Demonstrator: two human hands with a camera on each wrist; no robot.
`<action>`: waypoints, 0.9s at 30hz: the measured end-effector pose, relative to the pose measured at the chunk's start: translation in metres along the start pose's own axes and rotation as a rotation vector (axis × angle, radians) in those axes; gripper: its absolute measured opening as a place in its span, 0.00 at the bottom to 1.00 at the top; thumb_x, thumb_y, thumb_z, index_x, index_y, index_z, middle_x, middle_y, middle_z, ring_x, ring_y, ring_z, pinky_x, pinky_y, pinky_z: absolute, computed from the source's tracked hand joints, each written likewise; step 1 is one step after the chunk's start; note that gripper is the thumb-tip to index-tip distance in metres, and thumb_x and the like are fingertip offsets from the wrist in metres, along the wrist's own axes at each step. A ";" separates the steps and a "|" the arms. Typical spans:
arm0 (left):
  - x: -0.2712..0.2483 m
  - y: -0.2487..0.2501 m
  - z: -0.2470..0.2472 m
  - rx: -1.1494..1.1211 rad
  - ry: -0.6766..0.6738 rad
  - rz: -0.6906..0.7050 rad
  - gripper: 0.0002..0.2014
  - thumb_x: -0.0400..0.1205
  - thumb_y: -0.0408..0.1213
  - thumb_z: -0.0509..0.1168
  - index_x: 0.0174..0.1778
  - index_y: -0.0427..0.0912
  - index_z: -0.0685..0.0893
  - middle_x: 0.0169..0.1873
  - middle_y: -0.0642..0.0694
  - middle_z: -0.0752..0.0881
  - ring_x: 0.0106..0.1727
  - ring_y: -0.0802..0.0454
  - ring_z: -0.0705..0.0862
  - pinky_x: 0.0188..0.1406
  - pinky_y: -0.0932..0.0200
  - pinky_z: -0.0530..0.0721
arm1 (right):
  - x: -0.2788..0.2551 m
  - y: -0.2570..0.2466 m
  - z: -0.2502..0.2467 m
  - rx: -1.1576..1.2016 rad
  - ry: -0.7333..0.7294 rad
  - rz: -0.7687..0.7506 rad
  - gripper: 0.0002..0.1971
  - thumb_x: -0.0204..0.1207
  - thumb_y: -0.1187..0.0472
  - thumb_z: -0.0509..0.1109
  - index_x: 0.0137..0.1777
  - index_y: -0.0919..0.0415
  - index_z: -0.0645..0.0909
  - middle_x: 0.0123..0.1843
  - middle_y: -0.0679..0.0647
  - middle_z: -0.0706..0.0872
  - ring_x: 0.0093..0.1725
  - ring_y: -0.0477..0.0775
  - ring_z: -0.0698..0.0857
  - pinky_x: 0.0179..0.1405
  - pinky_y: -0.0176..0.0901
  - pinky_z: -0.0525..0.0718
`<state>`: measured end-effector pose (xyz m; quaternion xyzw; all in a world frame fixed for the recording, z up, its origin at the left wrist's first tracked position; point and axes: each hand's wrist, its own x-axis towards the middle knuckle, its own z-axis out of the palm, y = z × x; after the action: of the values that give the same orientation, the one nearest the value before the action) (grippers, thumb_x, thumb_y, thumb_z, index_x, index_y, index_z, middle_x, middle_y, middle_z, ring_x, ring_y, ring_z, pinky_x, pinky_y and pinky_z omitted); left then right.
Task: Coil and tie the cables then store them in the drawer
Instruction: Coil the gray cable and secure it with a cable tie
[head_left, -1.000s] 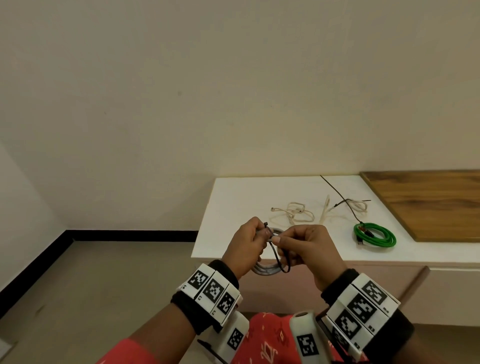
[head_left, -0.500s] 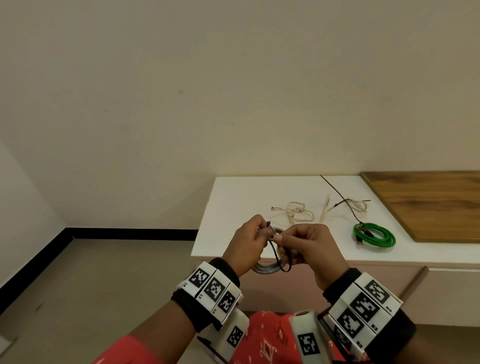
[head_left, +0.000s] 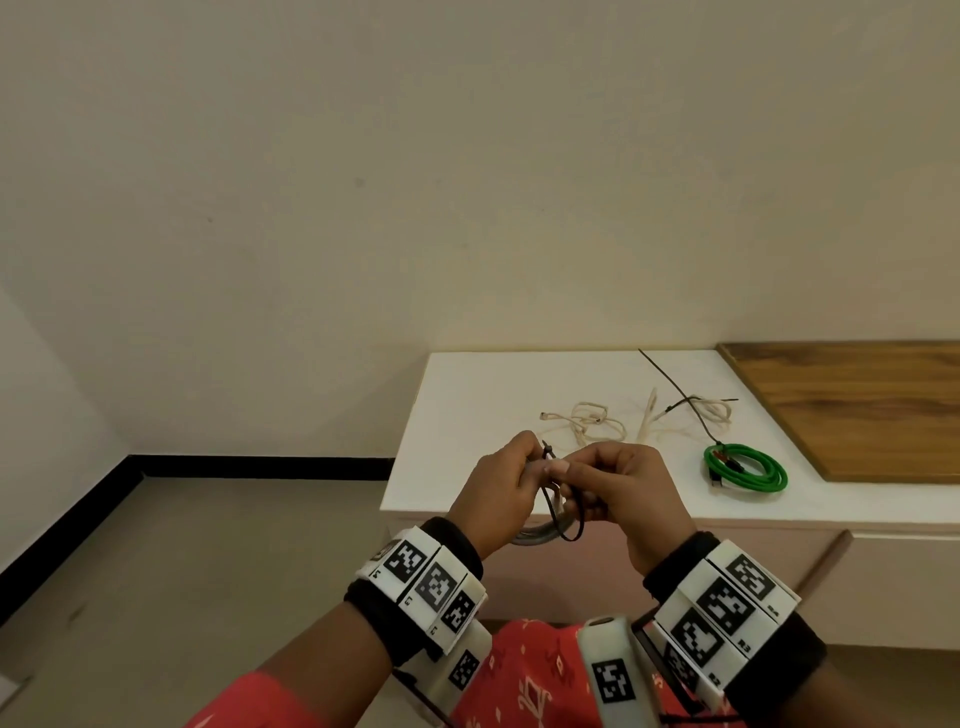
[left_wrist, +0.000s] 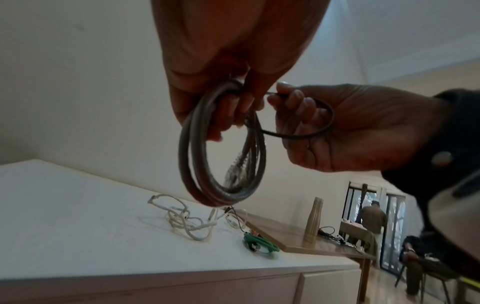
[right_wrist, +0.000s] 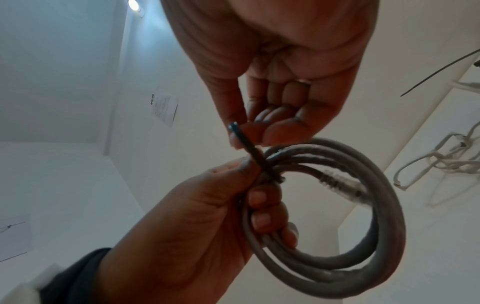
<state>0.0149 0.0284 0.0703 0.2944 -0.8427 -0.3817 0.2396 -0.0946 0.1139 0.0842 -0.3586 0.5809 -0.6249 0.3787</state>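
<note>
A grey coiled cable (head_left: 540, 535) hangs from my left hand (head_left: 498, 488), whose fingers curl round the top of the coil (right_wrist: 389, 205) in front of the white cabinet. A thin black zip tie (left_wrist: 311, 133) loops round the coil's strands. My right hand (head_left: 618, 483) pinches the tie's free end (right_wrist: 249, 148) between thumb and fingertips, close against the left hand. The cable's clear plug (right_wrist: 342, 187) lies inside the coil. A green coiled cable (head_left: 748, 467) lies on the cabinet top.
On the white cabinet top (head_left: 467, 415) lie loose white cables (head_left: 587, 423) and a spare black zip tie (head_left: 670, 379). A wooden board (head_left: 857, 405) covers the right part. Cabinet fronts (head_left: 909, 587) are below the top. People sit far off to the right (left_wrist: 374, 218).
Both hands keep the same holds and have barely moved, only rising slightly. The right hand's pinch on the tie sits a little closer to the left hand.
</note>
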 end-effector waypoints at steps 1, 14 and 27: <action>-0.001 0.001 0.000 0.059 -0.003 0.037 0.12 0.85 0.36 0.55 0.34 0.48 0.66 0.25 0.52 0.73 0.25 0.57 0.68 0.28 0.63 0.67 | 0.000 0.000 0.000 0.014 0.009 0.000 0.06 0.71 0.70 0.71 0.34 0.70 0.82 0.17 0.50 0.82 0.17 0.44 0.79 0.18 0.32 0.79; -0.006 0.011 0.005 0.368 -0.114 0.231 0.14 0.81 0.43 0.52 0.55 0.38 0.72 0.46 0.38 0.87 0.45 0.37 0.83 0.44 0.45 0.80 | 0.016 -0.002 -0.019 -0.091 -0.028 0.054 0.09 0.75 0.65 0.68 0.33 0.60 0.77 0.29 0.52 0.76 0.30 0.45 0.77 0.29 0.34 0.74; -0.008 0.011 0.010 0.119 -0.116 0.094 0.05 0.85 0.35 0.54 0.43 0.44 0.70 0.46 0.38 0.88 0.40 0.50 0.79 0.41 0.59 0.73 | 0.020 -0.016 -0.037 -0.025 -0.007 -0.008 0.06 0.77 0.63 0.65 0.47 0.65 0.82 0.41 0.57 0.87 0.41 0.51 0.85 0.47 0.41 0.84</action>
<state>0.0110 0.0446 0.0716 0.2454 -0.8894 -0.3356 0.1900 -0.1372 0.1132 0.0982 -0.3678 0.5860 -0.6178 0.3736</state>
